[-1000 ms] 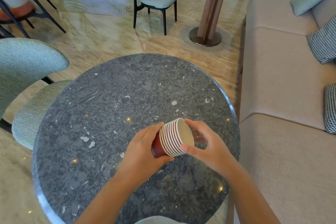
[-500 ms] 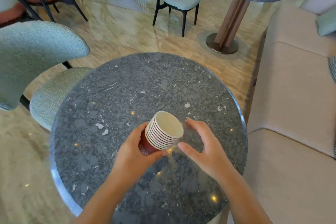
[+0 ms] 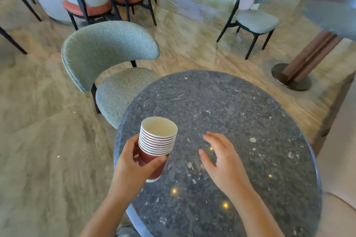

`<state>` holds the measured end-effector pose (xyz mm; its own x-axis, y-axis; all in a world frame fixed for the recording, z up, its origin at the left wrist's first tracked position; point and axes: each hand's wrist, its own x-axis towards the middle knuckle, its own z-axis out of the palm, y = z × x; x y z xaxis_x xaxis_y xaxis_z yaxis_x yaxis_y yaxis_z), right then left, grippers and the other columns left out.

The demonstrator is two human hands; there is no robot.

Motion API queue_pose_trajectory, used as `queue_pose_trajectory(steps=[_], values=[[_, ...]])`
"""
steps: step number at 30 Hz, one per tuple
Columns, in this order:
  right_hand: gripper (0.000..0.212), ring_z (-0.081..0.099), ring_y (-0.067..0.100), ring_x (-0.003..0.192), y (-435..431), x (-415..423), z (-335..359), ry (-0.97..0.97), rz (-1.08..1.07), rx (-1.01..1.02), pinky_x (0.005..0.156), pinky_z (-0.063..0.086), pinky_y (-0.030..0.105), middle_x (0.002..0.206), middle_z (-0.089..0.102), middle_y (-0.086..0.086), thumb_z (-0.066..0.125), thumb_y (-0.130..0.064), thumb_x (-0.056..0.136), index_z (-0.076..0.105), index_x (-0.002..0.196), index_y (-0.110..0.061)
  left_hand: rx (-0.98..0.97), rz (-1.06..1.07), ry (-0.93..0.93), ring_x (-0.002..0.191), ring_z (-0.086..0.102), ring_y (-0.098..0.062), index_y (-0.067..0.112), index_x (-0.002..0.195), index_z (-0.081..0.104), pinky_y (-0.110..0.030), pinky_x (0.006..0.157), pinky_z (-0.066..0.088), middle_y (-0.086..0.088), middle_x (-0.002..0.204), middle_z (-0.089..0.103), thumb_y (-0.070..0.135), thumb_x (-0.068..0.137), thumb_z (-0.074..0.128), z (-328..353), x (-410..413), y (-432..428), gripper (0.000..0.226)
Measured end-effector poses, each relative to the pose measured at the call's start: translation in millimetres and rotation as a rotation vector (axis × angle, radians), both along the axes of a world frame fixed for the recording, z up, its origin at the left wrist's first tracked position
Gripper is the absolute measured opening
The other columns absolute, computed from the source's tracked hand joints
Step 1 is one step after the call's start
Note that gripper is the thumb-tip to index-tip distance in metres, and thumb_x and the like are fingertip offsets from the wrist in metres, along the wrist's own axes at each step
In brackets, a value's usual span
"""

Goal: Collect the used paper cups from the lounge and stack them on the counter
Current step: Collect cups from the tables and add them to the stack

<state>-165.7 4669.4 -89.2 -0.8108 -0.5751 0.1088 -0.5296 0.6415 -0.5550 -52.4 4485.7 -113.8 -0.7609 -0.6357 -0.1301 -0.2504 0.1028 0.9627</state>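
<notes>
Head view: left grip (image 3: pixel 133 165) was clamped round the lower body of the cup stack (image 3: pixel 157 140), fingers curled across the bottom cup's dark red wall. Stack rose out of the grip toward 1 o'clock, slightly tilted, over the bench's (image 3: pixel 240 111) 8 o'clock edge. Many nested white rims, red stripes between, cream interior on top. Right grip (image 3: pixel 223 161) was apart, fingers spread, holding nothing, at 3 o'clock of the stack.

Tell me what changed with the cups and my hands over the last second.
The right hand let go of the stack of cups and drew off to the right; it now hovers open over the table. The left hand tipped the stack from lying sideways to nearly upright, mouth up. The left hand still grips the stack's red base, above the same table.
</notes>
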Motion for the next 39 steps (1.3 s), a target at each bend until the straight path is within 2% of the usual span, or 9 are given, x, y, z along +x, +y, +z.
queue_pose_trajectory(steps=[4,9,11,15,17,21,26,29,39], values=[[0.039,0.046,0.015,0.122,-49.5,8.4,2.9,0.021,0.096,0.091,0.102,0.033,0.025,0.13,0.052,0.002,0.058,-0.025,0.088,0.054,0.124,-0.01,-0.015,0.08,0.004,0.084,0.061,0.004,0.024,0.114,0.056,-0.006,0.065,0.046,0.006,0.101,0.066,0.028,0.056,0.085,-0.8,26.1,-43.6,0.065],[0.038,0.047,0.018,0.12,-130.3,22.1,13.2,0.063,0.198,0.116,0.1,0.034,0.026,0.128,0.053,0.002,0.057,-0.025,0.088,0.055,0.123,-0.01,0.009,0.229,0.035,0.079,0.064,0.005,0.036,0.094,0.056,-0.017,0.069,0.045,0.017,0.088,0.069,0.013,0.059,0.086,-1.6,63.7,-112.0,0.052],[0.039,0.046,0.018,0.121,-164.3,30.6,15.5,0.076,0.238,0.124,0.101,0.037,0.028,0.129,0.051,0.002,0.056,-0.025,0.088,0.054,0.124,-0.01,0.026,0.274,0.041,0.08,0.064,0.004,0.036,0.094,0.056,-0.019,0.071,0.045,0.014,0.089,0.069,0.016,0.057,0.086,-1.7,79.4,-142.0,0.052],[0.039,0.045,0.018,0.121,-234.8,54.1,16.7,0.1,0.314,0.138,0.101,0.028,0.022,0.129,0.051,0.001,0.057,-0.024,0.088,0.053,0.124,-0.011,0.049,0.36,0.066,0.083,0.063,0.004,0.031,0.104,0.056,-0.018,0.071,0.045,0.007,0.097,0.067,0.021,0.056,0.085,-2.8,115.5,-203.7,0.057],[0.038,0.046,0.021,0.12,-271.3,67.5,17.7,0.1,0.354,0.136,0.101,0.03,0.025,0.127,0.053,0.003,0.058,-0.023,0.088,0.054,0.123,-0.009,0.063,0.407,0.078,0.084,0.063,0.004,0.036,0.099,0.056,-0.017,0.071,0.045,0.007,0.096,0.067,0.02,0.056,0.086,-1.8,134.1,-232.0,0.055],[0.034,0.051,0.026,0.113,-337.9,93.1,21.7,0.113,0.451,0.109,0.097,0.035,0.03,0.12,0.057,0.008,0.062,-0.018,0.085,0.058,0.117,-0.005,0.088,0.543,0.115,0.082,0.063,0.006,0.038,0.095,0.056,-0.018,0.07,0.045,0.011,0.092,0.067,0.042,0.043,0.079,1.2,169.3,-277.1,0.057],[0.035,0.053,0.027,0.113,-392.0,117.0,20.6,0.103,0.563,0.087,0.098,0.041,0.039,0.12,0.058,0.009,0.063,-0.016,0.084,0.059,0.116,-0.004,0.121,0.606,0.123,0.091,0.064,0.002,0.027,0.112,0.056,-0.013,0.068,0.048,0.006,0.104,0.067,0.05,0.039,0.079,-2.8,202.3,-307.0,0.079],[0.034,0.057,0.031,0.108,-419.3,123.8,14.4,0.107,0.61,0.073,0.095,0.044,0.04,0.114,0.061,0.013,0.067,-0.011,0.079,0.061,0.111,-0.001,0.118,0.618,0.116,0.089,0.063,0.004,0.034,0.107,0.056,-0.007,0.063,0.048,0.008,0.101,0.068,0.047,0.041,0.08,-6.6,210.8,-319.3,0.072],[0.035,0.057,0.031,0.106,-535.2,93.5,-8.8,0.072,0.667,0.079,0.093,0.044,0.039,0.114,0.061,0.013,0.068,-0.01,0.079,0.061,0.111,-0.001,0.089,0.657,0.078,0.088,0.063,0.004,0.041,0.102,0.054,-0.01,0.063,0.049,0.015,0.098,0.067,0.05,0.041,0.079,-7.5,181.4,-420.8,0.066]])
